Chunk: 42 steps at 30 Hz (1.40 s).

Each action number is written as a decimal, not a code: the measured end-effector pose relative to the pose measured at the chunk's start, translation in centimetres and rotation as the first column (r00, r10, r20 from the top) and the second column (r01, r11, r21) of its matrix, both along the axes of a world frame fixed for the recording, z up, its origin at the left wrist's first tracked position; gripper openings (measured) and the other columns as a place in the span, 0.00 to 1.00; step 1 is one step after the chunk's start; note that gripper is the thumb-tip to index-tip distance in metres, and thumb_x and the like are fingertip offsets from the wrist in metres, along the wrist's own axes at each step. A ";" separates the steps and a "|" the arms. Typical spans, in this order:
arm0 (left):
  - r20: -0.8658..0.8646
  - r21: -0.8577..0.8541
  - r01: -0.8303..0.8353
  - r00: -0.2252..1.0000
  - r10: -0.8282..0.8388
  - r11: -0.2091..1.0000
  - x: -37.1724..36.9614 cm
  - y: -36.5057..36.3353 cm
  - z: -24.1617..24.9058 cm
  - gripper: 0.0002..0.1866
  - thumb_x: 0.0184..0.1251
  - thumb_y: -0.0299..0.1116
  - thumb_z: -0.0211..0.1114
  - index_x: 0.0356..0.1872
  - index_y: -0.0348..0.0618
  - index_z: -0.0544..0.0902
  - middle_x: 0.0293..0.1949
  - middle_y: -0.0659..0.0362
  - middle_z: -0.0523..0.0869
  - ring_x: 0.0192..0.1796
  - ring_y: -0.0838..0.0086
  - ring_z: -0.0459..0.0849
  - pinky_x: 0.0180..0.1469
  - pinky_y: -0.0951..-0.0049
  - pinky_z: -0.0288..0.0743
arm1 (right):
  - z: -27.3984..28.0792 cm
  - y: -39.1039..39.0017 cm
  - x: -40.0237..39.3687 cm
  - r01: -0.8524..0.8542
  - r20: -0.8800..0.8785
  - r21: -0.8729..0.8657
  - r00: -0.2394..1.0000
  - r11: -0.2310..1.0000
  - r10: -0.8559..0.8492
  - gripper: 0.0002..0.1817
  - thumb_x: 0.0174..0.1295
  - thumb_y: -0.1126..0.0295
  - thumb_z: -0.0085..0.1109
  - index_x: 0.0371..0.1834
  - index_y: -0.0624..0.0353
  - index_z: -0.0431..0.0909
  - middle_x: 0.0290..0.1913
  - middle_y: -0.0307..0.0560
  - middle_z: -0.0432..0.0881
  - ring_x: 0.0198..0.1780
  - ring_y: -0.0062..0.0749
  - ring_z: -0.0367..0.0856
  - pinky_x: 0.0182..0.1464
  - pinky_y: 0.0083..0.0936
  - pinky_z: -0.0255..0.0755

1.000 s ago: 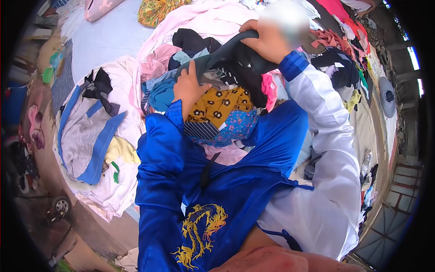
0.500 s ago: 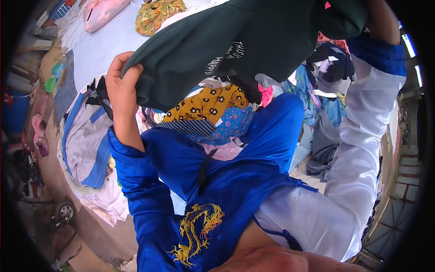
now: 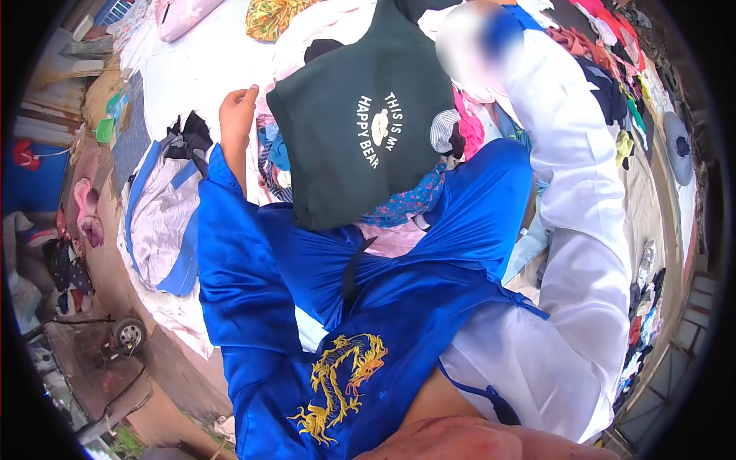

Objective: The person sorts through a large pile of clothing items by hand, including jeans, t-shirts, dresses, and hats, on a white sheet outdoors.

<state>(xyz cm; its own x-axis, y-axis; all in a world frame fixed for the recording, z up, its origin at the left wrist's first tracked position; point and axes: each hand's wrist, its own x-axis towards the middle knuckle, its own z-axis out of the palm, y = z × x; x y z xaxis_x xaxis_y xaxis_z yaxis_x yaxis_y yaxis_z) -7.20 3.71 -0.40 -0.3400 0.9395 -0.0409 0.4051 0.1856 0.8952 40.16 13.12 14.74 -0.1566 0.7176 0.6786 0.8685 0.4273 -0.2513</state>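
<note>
A dark green sweatshirt [image 3: 330,115] with white lettering and a small bear print lies spread over the clothes between my knees. My left hand [image 3: 239,115] is just left of its upper left edge, with a small gap, holding nothing, its fingers loosely bent and apart from the cloth. Only a sliver of my right hand [image 3: 502,2] shows at the top edge, beyond the blue cuff; its fingers are hidden and a blurred patch covers the area beside it. Under the sweatshirt, a blue floral cloth [image 3: 406,201] shows.
A white and blue garment [image 3: 165,222] lies on the left. Pink cloth [image 3: 469,126] and a striped piece [image 3: 443,132] are right of the sweatshirt. More clothes [image 3: 606,77] are heaped at upper right. A pink bundle [image 3: 184,17] and a patterned yellow-green bundle [image 3: 276,17] lie at the top.
The sweatshirt has come down from being held up and now lies flatter, its print facing up. My left hand has let go of it. My right hand has moved left and up, mostly out of view.
</note>
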 end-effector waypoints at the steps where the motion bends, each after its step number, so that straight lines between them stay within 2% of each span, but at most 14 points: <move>1: -0.024 -0.135 0.059 0.998 -0.063 0.989 -0.1 -1.1 -3.3 0.28 0.65 0.51 0.71 0.54 0.34 0.83 0.41 0.55 0.86 0.40 0.74 0.84 0.37 0.74 0.72 | -5.5 -0.8 0.2 0.013 -0.089 -0.136 0.996 0.991 -0.026 0.19 0.58 0.60 0.65 0.46 0.63 0.85 0.40 0.53 0.88 0.43 0.43 0.87 0.48 0.36 0.79; 5: -0.245 -0.576 0.320 0.810 -0.533 0.752 0.7 -5.0 -12.1 0.27 0.64 0.50 0.70 0.48 0.31 0.85 0.35 0.51 0.86 0.35 0.69 0.86 0.32 0.67 0.77 | -28.3 -7.5 0.8 0.083 -0.204 -0.678 0.934 0.730 -0.295 0.34 0.55 0.49 0.70 0.57 0.66 0.82 0.53 0.61 0.85 0.57 0.50 0.84 0.61 0.37 0.75; 6: -0.299 -0.636 0.339 0.720 -0.626 0.693 0.5 -5.4 -14.0 0.28 0.60 0.52 0.70 0.45 0.32 0.87 0.43 0.42 0.89 0.46 0.52 0.89 0.49 0.59 0.80 | -32.6 -9.9 0.3 0.180 -0.129 -0.724 0.913 0.666 -0.387 0.38 0.55 0.48 0.70 0.59 0.71 0.79 0.55 0.64 0.84 0.58 0.54 0.83 0.62 0.39 0.74; 9: -0.487 -0.624 0.321 0.552 -0.676 0.712 3.1 -7.6 -12.5 0.28 0.60 0.53 0.69 0.48 0.34 0.87 0.48 0.41 0.88 0.53 0.49 0.87 0.55 0.56 0.79 | -43.7 -14.0 0.9 0.034 -0.161 -0.968 0.679 0.250 -0.716 0.49 0.51 0.41 0.72 0.61 0.79 0.75 0.57 0.75 0.81 0.62 0.57 0.81 0.64 0.37 0.71; 16: -0.418 -0.498 0.427 0.644 -0.641 0.755 6.4 -5.7 -10.7 0.30 0.64 0.49 0.68 0.61 0.38 0.80 0.50 0.42 0.88 0.52 0.50 0.87 0.54 0.57 0.79 | -40.2 -18.5 -3.5 -0.027 -0.366 -0.923 0.369 0.384 -0.854 0.36 0.46 0.48 0.78 0.47 0.73 0.85 0.48 0.67 0.87 0.51 0.51 0.87 0.55 0.37 0.77; 22: -0.311 -0.132 0.604 0.728 -0.611 0.786 11.3 -5.5 -8.4 0.33 0.64 0.31 0.67 0.73 0.47 0.70 0.63 0.41 0.79 0.54 0.52 0.86 0.52 0.59 0.80 | -29.0 -18.0 -11.7 -0.299 -0.683 -0.563 0.693 0.771 -0.229 0.24 0.52 0.62 0.73 0.49 0.63 0.80 0.45 0.60 0.86 0.50 0.56 0.85 0.53 0.40 0.76; 26: -0.664 0.091 0.667 0.594 -0.454 0.740 11.7 -6.1 -6.9 0.43 0.58 0.17 0.63 0.77 0.59 0.64 0.74 0.41 0.66 0.67 0.49 0.77 0.57 0.60 0.79 | -22.4 -22.8 -16.3 -0.646 -0.597 -0.479 0.736 0.595 0.319 0.21 0.54 0.68 0.66 0.52 0.61 0.80 0.47 0.59 0.85 0.51 0.56 0.83 0.54 0.44 0.76; 30: -0.798 -0.047 0.844 0.290 -0.529 0.534 10.2 -6.6 -6.0 0.30 0.50 0.13 0.63 0.56 0.54 0.85 0.76 0.47 0.64 0.77 0.49 0.64 0.73 0.58 0.64 | -20.0 -26.5 -14.5 -0.706 -0.495 -0.641 0.681 0.302 0.540 0.24 0.54 0.67 0.67 0.56 0.59 0.80 0.47 0.53 0.84 0.51 0.54 0.83 0.53 0.44 0.77; 31: -0.749 -0.099 0.837 0.293 -0.594 0.538 9.5 -7.1 -6.7 0.19 0.49 0.17 0.64 0.43 0.48 0.88 0.74 0.50 0.70 0.77 0.52 0.65 0.76 0.54 0.58 | -20.6 -27.4 -13.4 -0.673 -0.473 -0.638 0.726 0.374 0.500 0.24 0.54 0.67 0.68 0.56 0.59 0.80 0.47 0.53 0.84 0.51 0.53 0.83 0.53 0.44 0.77; 34: -0.651 -0.080 0.796 0.414 -0.636 0.600 7.0 -7.0 -7.7 0.16 0.49 0.21 0.66 0.42 0.44 0.86 0.69 0.51 0.77 0.76 0.56 0.67 0.76 0.52 0.57 | -25.8 -28.5 -8.8 -0.365 -0.263 -0.729 0.930 0.578 0.255 0.25 0.51 0.68 0.69 0.56 0.57 0.81 0.45 0.56 0.84 0.51 0.54 0.83 0.54 0.44 0.77; 36: -0.557 0.096 0.770 0.567 -0.607 0.631 7.6 -7.5 -5.5 0.13 0.50 0.24 0.66 0.41 0.41 0.84 0.58 0.51 0.84 0.72 0.56 0.73 0.76 0.49 0.56 | -27.7 -26.8 -5.2 -0.162 -0.075 -0.845 0.979 0.509 0.188 0.23 0.49 0.69 0.70 0.51 0.59 0.84 0.42 0.58 0.86 0.49 0.54 0.85 0.54 0.43 0.77; 39: -0.452 0.270 0.710 0.690 -0.565 0.651 8.3 -8.4 -2.4 0.12 0.54 0.24 0.65 0.42 0.40 0.82 0.46 0.51 0.87 0.63 0.53 0.81 0.74 0.51 0.59 | -22.1 -23.9 -3.0 -0.250 -0.217 -0.928 0.965 0.277 0.145 0.19 0.49 0.67 0.72 0.45 0.63 0.87 0.39 0.60 0.88 0.45 0.52 0.87 0.52 0.39 0.78; 40: -0.451 0.371 0.558 0.807 -0.381 0.743 8.5 -8.8 -1.2 0.08 0.62 0.23 0.66 0.41 0.38 0.81 0.40 0.55 0.88 0.50 0.64 0.87 0.62 0.61 0.73 | -20.7 -22.9 -2.3 -0.317 -0.293 -0.923 0.946 0.219 0.137 0.19 0.49 0.66 0.73 0.44 0.63 0.87 0.38 0.59 0.88 0.44 0.50 0.88 0.51 0.37 0.78; 42: 0.070 0.424 0.338 0.913 -0.402 0.840 7.9 -8.2 2.4 0.04 0.69 0.24 0.66 0.41 0.37 0.81 0.36 0.60 0.87 0.40 0.78 0.84 0.46 0.75 0.77 | -19.8 -20.4 -0.8 -0.545 -0.512 -0.817 0.836 0.189 0.197 0.20 0.53 0.62 0.75 0.43 0.65 0.87 0.35 0.52 0.89 0.38 0.35 0.87 0.45 0.32 0.76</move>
